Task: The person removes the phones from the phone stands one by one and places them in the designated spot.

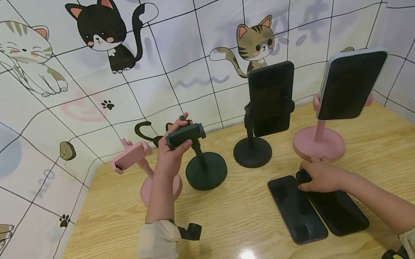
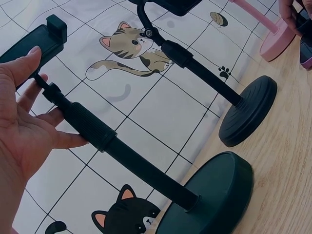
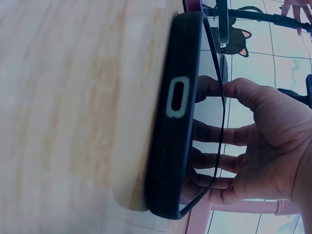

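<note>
One pink stand (image 1: 133, 156) with a bare clamp leads at the left of the frame. Next to it, the person's left hand (image 1: 171, 157) grips the clamp of a dark green stand (image 1: 207, 175), thumb on the near side, fingers behind. Near the centre, a black stand (image 1: 252, 153) props up a black phone (image 1: 271, 98). Below and right of it lies a flat phone (image 1: 297, 209); just beside that, the black-cased phone (image 1: 340, 212) lies at lower right, its top end held by the curled fingers and thumb of the right hand (image 1: 322, 176). It looks stiff and fairly light, its screen probably slick and breakable, so the cased long edges seem the safest hold. Behind, at upper right, a second pink stand (image 1: 318, 144) holds a white-rimmed phone (image 1: 351, 86).
</note>
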`<state>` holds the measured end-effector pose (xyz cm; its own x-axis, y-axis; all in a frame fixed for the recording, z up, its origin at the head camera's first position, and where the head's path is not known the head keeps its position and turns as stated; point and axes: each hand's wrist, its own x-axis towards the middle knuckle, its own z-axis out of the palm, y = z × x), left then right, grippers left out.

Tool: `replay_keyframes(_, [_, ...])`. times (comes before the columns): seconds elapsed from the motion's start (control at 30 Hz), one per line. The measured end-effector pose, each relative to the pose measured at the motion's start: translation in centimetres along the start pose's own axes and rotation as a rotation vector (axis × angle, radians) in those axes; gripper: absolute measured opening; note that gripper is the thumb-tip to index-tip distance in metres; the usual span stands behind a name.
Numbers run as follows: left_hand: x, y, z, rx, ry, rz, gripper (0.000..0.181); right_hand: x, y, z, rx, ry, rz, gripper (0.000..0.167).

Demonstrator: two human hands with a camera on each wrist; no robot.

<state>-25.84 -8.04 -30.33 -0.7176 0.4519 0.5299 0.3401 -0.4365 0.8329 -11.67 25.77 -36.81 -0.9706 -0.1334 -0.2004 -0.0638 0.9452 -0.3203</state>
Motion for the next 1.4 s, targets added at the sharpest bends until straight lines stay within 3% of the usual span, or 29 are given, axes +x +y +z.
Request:
replay_keyframes(0.27, [-0.2,0.1,0.7,-0.045,0.044,-0.015,0.051,-0.2,-0.1,0.2,0.001,0.021,-0.018,0.051])
replay_keyframes(0.47, [-0.4,-0.2,1.0,-0.102,0.088,0.005,0.057,-0.3,0.0,0.2,0.003,0.02,-0.022,0.051])
replay_keyframes(0.77, [-0.8,-0.6,1.0,-0.137,0.154,-0.016,0.045,-0.4,0.0,0.3,0.008,0.027,-0.025,0.048])
replay_keyframes(1.0, [-0.9,-0.9,1.5,-0.132,0.293,-0.034,0.044,-0.5,0.0,0.3,0.001,0.031,-0.041,0.048])
replay_keyframes(1.17, [-0.8,-1.4,1.9,-0.156,0.368,0.007,0.033,-0.6,0.0,0.1,-0.012,0.023,-0.06,0.051])
replay_keyframes(1.4, [-1.5,-1.5,2.5,-0.058,0.416,0.014,0.043,-0.6,-0.2,0.0,-0.005,0.008,-0.052,0.052])
